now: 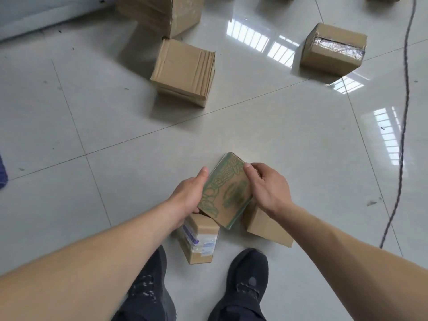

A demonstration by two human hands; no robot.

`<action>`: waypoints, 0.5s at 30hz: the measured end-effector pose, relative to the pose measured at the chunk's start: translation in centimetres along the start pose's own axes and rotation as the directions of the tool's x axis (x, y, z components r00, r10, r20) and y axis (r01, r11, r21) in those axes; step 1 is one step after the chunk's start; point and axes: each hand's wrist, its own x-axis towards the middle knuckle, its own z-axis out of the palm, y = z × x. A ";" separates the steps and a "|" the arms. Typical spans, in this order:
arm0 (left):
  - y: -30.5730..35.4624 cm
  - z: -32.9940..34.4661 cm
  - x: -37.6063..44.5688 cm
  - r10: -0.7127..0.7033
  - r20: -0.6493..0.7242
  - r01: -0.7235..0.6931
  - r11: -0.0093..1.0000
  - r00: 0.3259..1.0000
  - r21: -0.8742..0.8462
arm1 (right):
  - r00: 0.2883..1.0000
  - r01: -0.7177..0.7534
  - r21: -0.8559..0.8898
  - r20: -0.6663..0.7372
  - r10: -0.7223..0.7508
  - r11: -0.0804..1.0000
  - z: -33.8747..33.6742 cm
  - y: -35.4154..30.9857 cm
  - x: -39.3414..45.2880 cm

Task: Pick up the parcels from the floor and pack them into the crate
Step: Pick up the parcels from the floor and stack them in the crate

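Both hands are on it now: the left hand (188, 195) and the right hand (268, 188) grip the green-printed parcel (225, 195) from opposite sides, thumbs laid along its long edges; the other fingers curl down out of sight, so how they lie underneath I cannot tell. The parcel sits tilted, low over the floor (115, 126), right in front of the person's black shoes (247, 281).

Plenty left to do, by the look of it. Directly beneath the held parcel lie two more: a taped parcel (199, 242) with a label on its side, and a plain brown parcel (266, 228) under the right wrist. Farther out on the tiles sit a ribbed square parcel (184, 70), a large carton (162, 12) just behind it, and a parcel with silver tape (333, 49) toward the far right. The crate is not in view at all, so nothing shows as packed yet.

Room to move? Wide bare tile on the left and through the middle. On the right, a dark cable (404, 126) trails down across the floor, which I would call a snag risk for feet.
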 end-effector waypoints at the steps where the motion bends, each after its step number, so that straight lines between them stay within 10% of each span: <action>1: 0.1 0.2 -0.2 0.011 -0.014 -0.011 0.999 1.000 -0.051 | 1.000 -0.003 0.025 -0.015 0.003 1.000 0.1 -0.1 -0.2; 10: 0.6 0.5 -1.6 0.300 -0.349 -0.383 0.902 0.888 -0.200 | 0.959 0.037 0.342 -0.277 0.063 0.939 -1.6 0.3 -1.3; 15: 0.7 0.1 0.3 0.268 -0.306 -0.293 0.955 0.914 -0.037 | 0.972 -0.092 0.310 -0.179 0.153 0.946 -0.5 0.9 -0.8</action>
